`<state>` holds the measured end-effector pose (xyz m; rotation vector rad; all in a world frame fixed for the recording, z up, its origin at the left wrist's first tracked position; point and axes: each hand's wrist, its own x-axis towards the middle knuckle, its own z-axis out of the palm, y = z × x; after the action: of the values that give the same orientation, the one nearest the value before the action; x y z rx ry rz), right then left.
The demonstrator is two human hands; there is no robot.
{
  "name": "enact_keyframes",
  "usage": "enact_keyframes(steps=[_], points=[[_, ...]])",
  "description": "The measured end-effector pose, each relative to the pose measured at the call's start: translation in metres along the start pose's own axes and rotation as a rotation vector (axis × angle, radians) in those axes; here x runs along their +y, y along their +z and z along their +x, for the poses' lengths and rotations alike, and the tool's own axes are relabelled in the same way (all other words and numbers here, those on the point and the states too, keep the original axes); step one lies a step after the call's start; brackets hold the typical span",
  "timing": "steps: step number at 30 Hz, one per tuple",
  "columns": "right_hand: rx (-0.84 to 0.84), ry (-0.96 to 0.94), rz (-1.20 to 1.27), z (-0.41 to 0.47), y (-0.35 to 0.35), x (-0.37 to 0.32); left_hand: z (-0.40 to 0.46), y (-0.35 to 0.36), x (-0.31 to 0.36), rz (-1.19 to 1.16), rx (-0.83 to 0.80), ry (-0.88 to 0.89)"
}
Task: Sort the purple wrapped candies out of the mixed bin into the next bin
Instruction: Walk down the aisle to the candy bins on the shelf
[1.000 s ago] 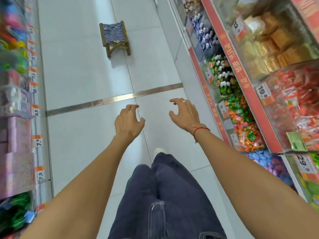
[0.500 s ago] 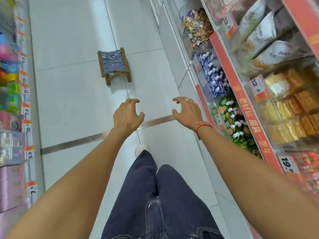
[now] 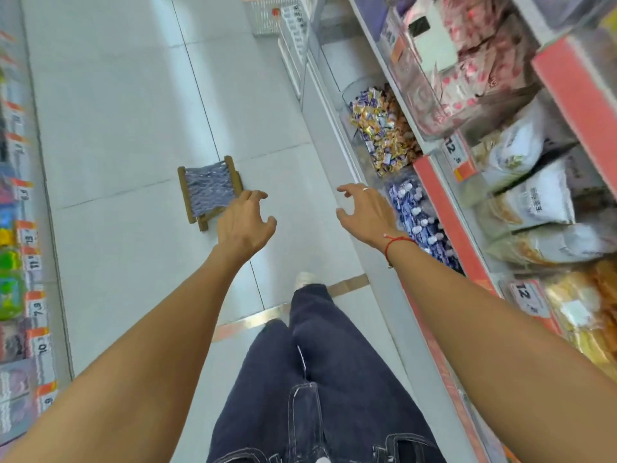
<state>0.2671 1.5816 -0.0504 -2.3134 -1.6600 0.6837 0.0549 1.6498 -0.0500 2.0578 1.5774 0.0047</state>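
Note:
A clear mixed bin [image 3: 382,128] of gold and purple wrapped candies sits low on the right shelf. Beside it, nearer me, is a bin of blue-and-white wrapped candies [image 3: 417,215]. My left hand [image 3: 245,223] hangs over the aisle floor with loosely curled fingers and holds nothing. My right hand [image 3: 365,212] is stretched forward just left of the blue-and-white bin, fingers loosely curled and empty. A red cord is tied round the right wrist.
A small wooden stool [image 3: 208,193] with a woven seat stands on the white tiled floor ahead of my left hand. A white basket [image 3: 272,15] stands at the far end. Shelves with price tags line both sides; bagged snacks [image 3: 534,202] fill the right shelf.
I have walked forward down the aisle. The stool and the mixed candy bin have come closer, and the green and orange candy bins have dropped out of view. Both hands stay empty.

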Motion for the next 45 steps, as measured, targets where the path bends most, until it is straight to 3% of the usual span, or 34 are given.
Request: enact_keyframes(steps=[7, 14, 24, 31, 37, 45], points=[[-0.020, 0.070, 0.011, 0.108, -0.029, 0.010, 0.128, -0.026, 0.038, 0.039, -0.058, 0.073], [0.031, 0.256, 0.061, 0.213, -0.057, 0.023, 0.279, -0.056, 0.061, 0.040, -0.120, 0.150], [0.082, 0.455, 0.172, 0.333, -0.094, 0.031, 0.428, -0.084, 0.128, 0.121, -0.297, 0.424], [0.049, 0.616, 0.240, 0.389, -0.105, 0.053, 0.514, -0.084, 0.164, 0.241, -0.384, 0.551], [0.118, 0.751, 0.310, 0.415, -0.096, 0.046, 0.575, -0.091, 0.176, 0.375, -0.467, 0.653], [0.260, 1.077, 0.494, 0.424, -0.065, 0.001, 0.635, -0.116, 0.192, 0.576, -0.579, 0.971]])
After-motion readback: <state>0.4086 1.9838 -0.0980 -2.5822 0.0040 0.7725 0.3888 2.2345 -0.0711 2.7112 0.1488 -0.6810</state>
